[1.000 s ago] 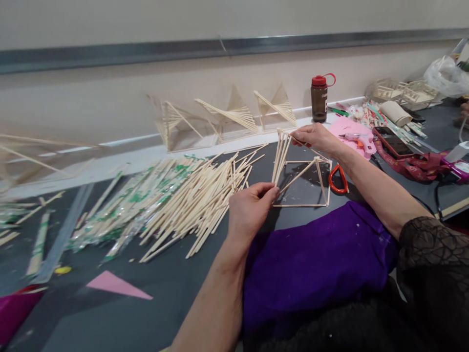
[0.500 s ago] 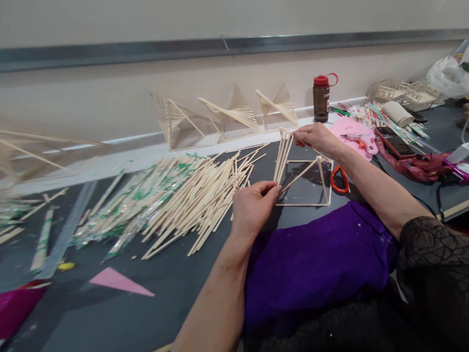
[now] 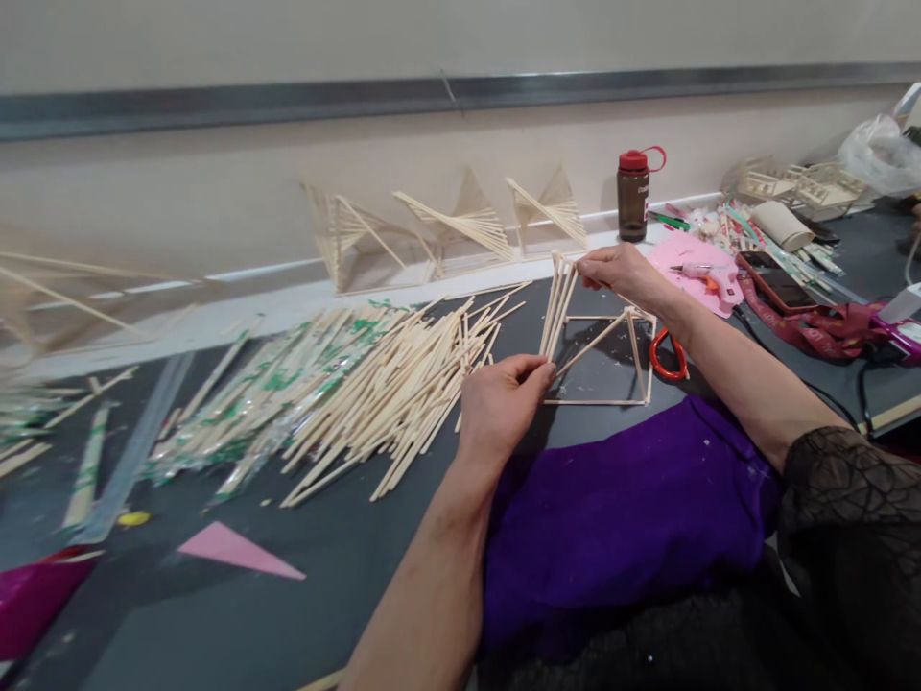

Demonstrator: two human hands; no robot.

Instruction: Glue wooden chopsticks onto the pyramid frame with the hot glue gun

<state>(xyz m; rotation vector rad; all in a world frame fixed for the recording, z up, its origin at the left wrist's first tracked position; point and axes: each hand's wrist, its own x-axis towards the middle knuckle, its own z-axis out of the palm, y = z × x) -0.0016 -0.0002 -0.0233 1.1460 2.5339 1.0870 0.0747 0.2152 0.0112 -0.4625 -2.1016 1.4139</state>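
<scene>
A frame of thin wooden sticks (image 3: 597,402) stands on the dark table, with several sticks fanned upright at its left side. My left hand (image 3: 507,398) pinches the lower end of the fanned sticks (image 3: 559,309). At their upper end my right hand (image 3: 608,267) is closed, fingertips pressed on the top of the rightmost stick. A large pile of loose sticks (image 3: 403,393) lies to the left of my left hand. Red-orange scissor handles (image 3: 668,354) rest by the frame's right side.
Stick models (image 3: 460,223) stand along the wall. A bottle (image 3: 632,197), a glue gun (image 3: 709,278) on pink paper and a phone (image 3: 777,280) are at the right. Wrapped sticks (image 3: 273,384) and a pink paper triangle (image 3: 241,551) lie left. Purple cloth (image 3: 625,518) covers the near edge.
The whole view has shifted very slightly. Both hands keep the same hold on the sticks.
</scene>
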